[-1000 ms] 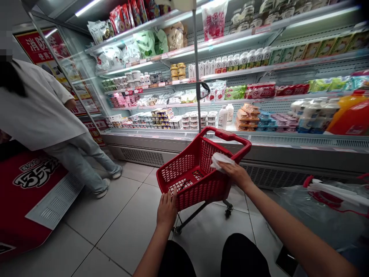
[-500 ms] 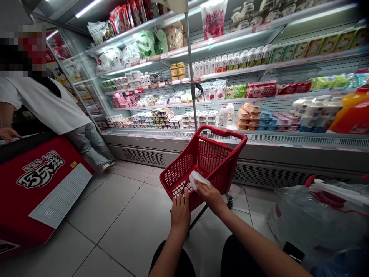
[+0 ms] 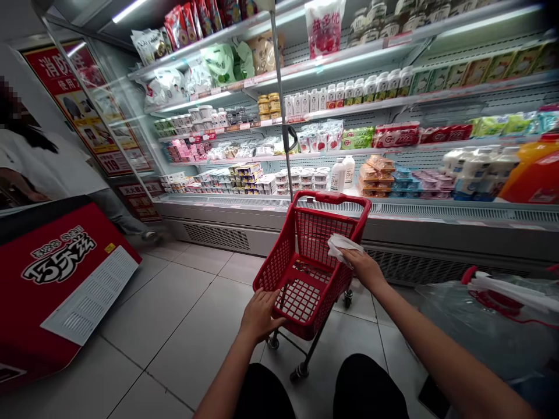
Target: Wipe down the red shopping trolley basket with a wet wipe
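Observation:
A small red shopping cart (image 3: 286,256) with a plastic grid basket on a wheeled frame stands before my knees. My left hand (image 3: 257,314) grips the near left corner of its rim, fingers over the edge and thumb along the near side. On the right side rim, my right hand (image 3: 364,269) presses a crumpled white cloth or tissue (image 3: 343,247); which of the two I cannot tell. The basket's grid floor shows, with the tiled floor visible through it.
A refrigerated shelf unit (image 3: 227,218) of dairy goods and drinks runs behind the cart. A red freezer chest (image 3: 61,256) is at left, with a person in a white top (image 3: 39,157) beyond it. Plastic-wrapped containers (image 3: 484,320) stand at right. A thin pole (image 3: 282,75) rises behind the cart.
My right hand has moved with the white cloth along the rim, farther away and to the right. My left hand has shifted slightly left; the cart has turned. The person has moved left.

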A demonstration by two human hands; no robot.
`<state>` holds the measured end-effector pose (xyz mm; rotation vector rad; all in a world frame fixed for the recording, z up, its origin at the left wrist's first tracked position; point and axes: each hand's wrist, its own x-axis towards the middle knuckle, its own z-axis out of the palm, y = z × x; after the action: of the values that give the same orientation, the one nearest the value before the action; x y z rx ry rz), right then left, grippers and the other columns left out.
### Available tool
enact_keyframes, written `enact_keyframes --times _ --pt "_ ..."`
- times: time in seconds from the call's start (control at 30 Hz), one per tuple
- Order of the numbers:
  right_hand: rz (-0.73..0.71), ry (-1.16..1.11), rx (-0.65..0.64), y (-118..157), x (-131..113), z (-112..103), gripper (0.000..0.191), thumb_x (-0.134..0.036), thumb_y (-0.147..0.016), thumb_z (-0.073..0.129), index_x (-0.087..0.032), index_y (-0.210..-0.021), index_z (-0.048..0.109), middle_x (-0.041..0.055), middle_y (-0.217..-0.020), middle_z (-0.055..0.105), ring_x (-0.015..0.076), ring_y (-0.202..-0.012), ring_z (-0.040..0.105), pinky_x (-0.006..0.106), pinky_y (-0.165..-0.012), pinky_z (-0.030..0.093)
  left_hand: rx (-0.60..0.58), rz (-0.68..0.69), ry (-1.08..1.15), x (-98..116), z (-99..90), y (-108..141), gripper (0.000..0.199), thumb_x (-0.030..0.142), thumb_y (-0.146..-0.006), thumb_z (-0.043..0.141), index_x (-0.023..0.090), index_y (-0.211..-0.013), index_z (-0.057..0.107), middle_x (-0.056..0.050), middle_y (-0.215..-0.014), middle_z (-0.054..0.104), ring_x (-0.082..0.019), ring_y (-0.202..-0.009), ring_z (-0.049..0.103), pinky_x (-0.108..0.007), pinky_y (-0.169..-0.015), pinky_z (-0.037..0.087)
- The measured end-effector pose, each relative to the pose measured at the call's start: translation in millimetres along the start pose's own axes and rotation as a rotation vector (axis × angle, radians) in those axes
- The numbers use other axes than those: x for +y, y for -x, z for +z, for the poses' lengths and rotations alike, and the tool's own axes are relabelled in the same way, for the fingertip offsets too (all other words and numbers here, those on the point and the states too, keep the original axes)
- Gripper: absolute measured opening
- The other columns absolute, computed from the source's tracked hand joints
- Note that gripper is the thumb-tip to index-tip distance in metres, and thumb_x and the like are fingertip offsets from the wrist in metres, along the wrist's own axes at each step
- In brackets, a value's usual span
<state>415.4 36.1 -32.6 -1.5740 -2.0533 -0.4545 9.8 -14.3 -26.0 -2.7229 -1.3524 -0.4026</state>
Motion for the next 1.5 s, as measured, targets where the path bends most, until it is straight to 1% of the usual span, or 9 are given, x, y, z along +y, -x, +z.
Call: enact_keyframes --times 0.17,0.57,0.67,0.77,0.97,1.17,1.27,1.4,1.5 --pt "0.024 -0.01 0.012 11 -31 9 0.057 -0.003 -0.09 0.042 -0.021 -0.142 0.058 0.0087 -0.133 0.07 0.0224 -0.117 0.067 0.037 -0.099 0.054 0.03 -0.027 -0.013 6 12.8 -7 0.073 0.053 -0.083 0.076 0.026 -0.146 0.052 -0.007 -0.113 0.071 -0.029 -0.108 0.063 -0.049 -0.106 0.046" --pt "-0.254 -0.267 -0.008 100 -184 -12 0.066 0.001 -0.091 0.045 -0.025 -0.151 0.049 0.0069 -0.132 0.072 0.02 -0.116 0.069 0.035 -0.1 0.053 0.097 -0.088 -0.037 14 11.0 1 0.073 0.051 -0.083 0.077 0.023 -0.146 0.053 -0.007 -0.112 0.072 -0.03 -0.105 0.064 -0.05 -0.104 0.048" --pt "-0.256 -0.299 -0.041 107 -183 -17 0.067 0.002 -0.09 0.044 -0.026 -0.151 0.049 0.0067 -0.131 0.072 0.0195 -0.116 0.069 0.036 -0.103 0.052 0.113 -0.099 -0.008 20 11.9 9 0.074 0.052 -0.086 0.073 0.022 -0.149 0.05 -0.009 -0.123 0.071 -0.03 -0.109 0.065 -0.051 -0.106 0.047" --pt "-0.181 -0.321 -0.098 98 -158 -24 0.059 -0.001 -0.09 0.046 -0.027 -0.142 0.058 0.006 -0.125 0.074 0.0209 -0.114 0.07 0.038 -0.102 0.052 0.112 -0.018 0.018 17 10.0 17 0.07 0.048 -0.094 0.064 0.024 -0.155 0.041 -0.01 -0.144 0.063 -0.028 -0.125 0.062 -0.048 -0.111 0.046" --pt "0.007 -0.337 -0.102 81 -127 -28 0.06 -0.002 -0.088 0.043 -0.029 -0.139 0.058 0.0046 -0.131 0.071 0.0212 -0.118 0.068 0.038 -0.097 0.055 0.172 0.024 -0.147 -2 5.5 26 0.053 0.033 -0.101 0.054 0.028 -0.153 0.046 -0.005 -0.167 0.035 -0.026 -0.154 0.034 -0.05 -0.124 0.034" --pt "-0.06 -0.213 0.026 106 -155 -13 0.061 0.003 -0.09 0.041 -0.025 -0.141 0.059 0.0038 -0.123 0.076 0.0204 -0.108 0.072 0.04 -0.109 0.047 0.232 -0.064 -0.125 19 23.2 23 0.051 0.029 -0.098 0.057 0.027 -0.148 0.052 -0.007 -0.162 0.045 -0.028 -0.153 0.036 -0.053 -0.125 0.034" --pt "-0.11 -0.167 0.059 103 -182 -4 0.062 0.003 -0.092 0.042 -0.021 -0.149 0.052 0.0069 -0.132 0.072 0.0208 -0.111 0.072 0.039 -0.11 0.047 0.242 -0.099 -0.076 38 29.0 17 0.055 0.024 -0.096 0.056 0.025 -0.151 0.049 -0.008 -0.157 0.051 -0.028 -0.149 0.043 -0.053 -0.124 0.035" --pt "-0.169 -0.163 0.104 76 -224 10 0.057 0.0 -0.093 0.047 -0.014 -0.148 0.052 0.0119 -0.136 0.069 0.0238 -0.117 0.069 0.043 -0.109 0.05 0.285 -0.117 -0.017 59 30.0 10 0.081 0.009 -0.092 0.045 0.017 -0.165 0.013 -0.012 -0.16 0.047 -0.025 -0.143 0.05 -0.05 -0.122 0.039" --pt "-0.191 -0.187 0.118 67 -232 15 0.056 -0.001 -0.093 0.047 -0.015 -0.147 0.052 0.0118 -0.137 0.069 0.0228 -0.119 0.068 0.042 -0.108 0.05 0.272 -0.055 0.026 60 25.9 9 0.093 0.005 -0.087 0.044 0.014 -0.165 -0.006 -0.015 -0.165 0.036 -0.024 -0.146 0.047 -0.048 -0.122 0.04"
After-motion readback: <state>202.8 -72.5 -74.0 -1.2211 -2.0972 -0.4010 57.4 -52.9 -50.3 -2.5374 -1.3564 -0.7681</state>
